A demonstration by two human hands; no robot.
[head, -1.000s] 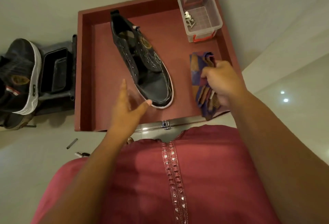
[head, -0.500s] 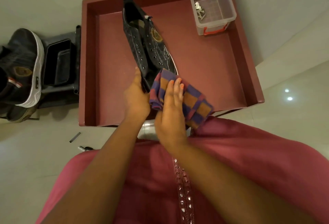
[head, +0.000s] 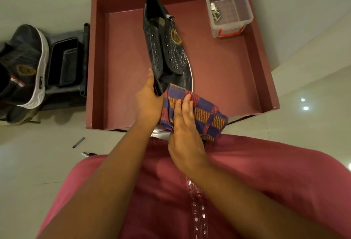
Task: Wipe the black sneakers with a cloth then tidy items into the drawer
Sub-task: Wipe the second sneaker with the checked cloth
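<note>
A black sneaker (head: 167,46) lies in the open dark red drawer (head: 266,79), heel far, toe toward me. My left hand (head: 147,101) grips the sneaker's toe end from the left side. My right hand (head: 183,124) presses a purple and orange checked cloth (head: 201,113) onto the toe, fingers straight on top of the cloth; the toe itself is hidden under it. A second black sneaker with a white sole (head: 24,65) stands outside the drawer at the far left.
A clear plastic box with red clips (head: 228,4) holds small metal pieces in the drawer's far right corner. A black tray (head: 63,62) sits between the drawer and the left sneaker. Two small dark items (head: 78,142) lie on the pale floor.
My right hand carried the cloth from the drawer's right side to the sneaker's toe. My left hand closed on the toe end. In the last half second both hands stayed nearly still.
</note>
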